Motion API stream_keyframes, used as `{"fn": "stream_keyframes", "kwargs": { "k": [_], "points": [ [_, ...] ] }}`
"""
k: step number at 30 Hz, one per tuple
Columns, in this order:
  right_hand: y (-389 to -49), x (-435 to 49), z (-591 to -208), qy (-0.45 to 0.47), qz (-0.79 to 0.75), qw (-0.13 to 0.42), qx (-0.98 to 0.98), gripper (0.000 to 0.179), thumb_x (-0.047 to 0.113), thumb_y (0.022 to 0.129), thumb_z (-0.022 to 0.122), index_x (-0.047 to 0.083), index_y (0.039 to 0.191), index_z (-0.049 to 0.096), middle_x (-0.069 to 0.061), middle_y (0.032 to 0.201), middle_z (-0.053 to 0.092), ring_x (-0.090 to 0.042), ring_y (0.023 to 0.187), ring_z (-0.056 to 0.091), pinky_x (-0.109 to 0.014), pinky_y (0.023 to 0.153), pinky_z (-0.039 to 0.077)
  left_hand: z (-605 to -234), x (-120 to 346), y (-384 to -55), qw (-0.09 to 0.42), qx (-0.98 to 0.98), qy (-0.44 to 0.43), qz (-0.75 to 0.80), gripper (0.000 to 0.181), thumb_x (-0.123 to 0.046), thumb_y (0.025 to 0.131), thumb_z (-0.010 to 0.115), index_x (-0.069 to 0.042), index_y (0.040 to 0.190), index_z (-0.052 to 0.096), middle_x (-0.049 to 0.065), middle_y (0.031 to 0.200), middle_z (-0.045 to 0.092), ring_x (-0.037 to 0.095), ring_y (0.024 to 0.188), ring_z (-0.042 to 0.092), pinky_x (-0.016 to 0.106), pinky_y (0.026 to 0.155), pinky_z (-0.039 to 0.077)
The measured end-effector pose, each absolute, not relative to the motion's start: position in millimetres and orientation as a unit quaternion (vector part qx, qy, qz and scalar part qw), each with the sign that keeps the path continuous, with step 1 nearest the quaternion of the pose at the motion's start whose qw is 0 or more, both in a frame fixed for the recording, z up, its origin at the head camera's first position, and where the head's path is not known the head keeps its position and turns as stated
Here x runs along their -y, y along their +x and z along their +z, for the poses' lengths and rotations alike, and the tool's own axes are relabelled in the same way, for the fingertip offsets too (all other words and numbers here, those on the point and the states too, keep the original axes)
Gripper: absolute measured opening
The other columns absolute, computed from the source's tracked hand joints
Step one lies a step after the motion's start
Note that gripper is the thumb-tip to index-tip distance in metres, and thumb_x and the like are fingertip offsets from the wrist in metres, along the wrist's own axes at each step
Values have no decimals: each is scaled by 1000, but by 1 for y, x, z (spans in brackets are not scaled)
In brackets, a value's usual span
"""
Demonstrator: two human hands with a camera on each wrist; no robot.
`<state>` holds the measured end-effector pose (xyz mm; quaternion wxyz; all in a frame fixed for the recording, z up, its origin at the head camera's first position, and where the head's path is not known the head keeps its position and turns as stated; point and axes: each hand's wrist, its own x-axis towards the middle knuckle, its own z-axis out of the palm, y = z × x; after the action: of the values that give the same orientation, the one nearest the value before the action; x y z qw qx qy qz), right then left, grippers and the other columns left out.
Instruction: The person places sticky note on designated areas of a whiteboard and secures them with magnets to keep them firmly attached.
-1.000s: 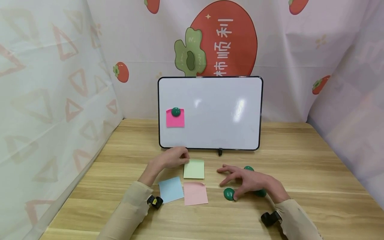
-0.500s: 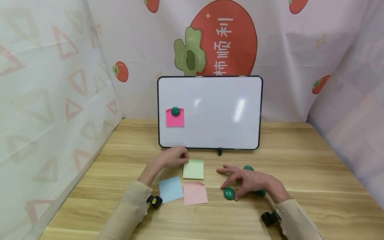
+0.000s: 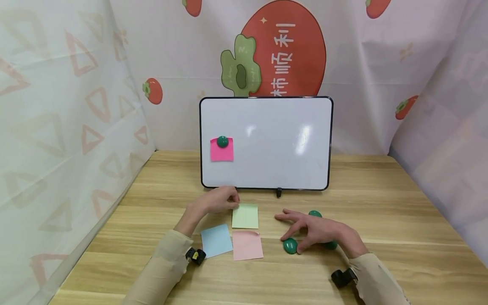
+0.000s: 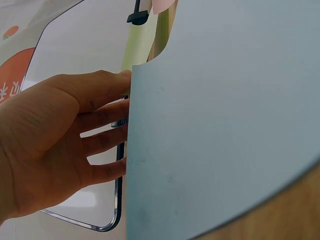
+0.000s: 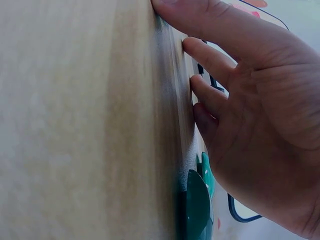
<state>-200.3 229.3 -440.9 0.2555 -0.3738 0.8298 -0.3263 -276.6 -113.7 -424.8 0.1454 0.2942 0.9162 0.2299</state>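
Observation:
In the head view, my left hand pinches the top left corner of the light green sticky note on the table. Below it lie a blue sticky note and a pale pink sticky note. The left wrist view has the blue note close up, hiding my fingertips. My right hand holds a round green magnet between thumb and index finger, other fingers stretched out. Two more green magnets lie by that hand, a far magnet and a partly covered magnet under the palm.
A whiteboard with a black frame stands behind the notes, its small black foot in front. On its left side a bright pink sticky note is held by a green magnet. Printed cloth walls enclose the wooden table.
My right index finger has come down to the near magnet's edge, opposite the thumb. The light green note has shifted very slightly toward me. My left hand stays nearly still.

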Motion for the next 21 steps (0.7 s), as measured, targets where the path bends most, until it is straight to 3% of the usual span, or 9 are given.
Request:
{"fn": "stream_keyframes", "kwargs": {
  "k": [15,21],
  "points": [
    [-202,-229,-442,-368,-331,256,-830,37,29,81,80,33,117,73,-3,163,30,-40,153,6,-71,113,17,-423,114,-275,143,-916,297,230,7,-17,96,65,-17,88,67,-4,94,62,13,77,53,27,67,46],
    [-202,-229,-442,-375,-335,260,-825,40,27,79,82,31,118,72,-5,164,28,-42,153,3,-73,113,12,-425,114,-276,144,-915,298,230,8,-17,95,65,-18,88,66,-4,94,62,12,77,53,27,66,45]
  ]
}}
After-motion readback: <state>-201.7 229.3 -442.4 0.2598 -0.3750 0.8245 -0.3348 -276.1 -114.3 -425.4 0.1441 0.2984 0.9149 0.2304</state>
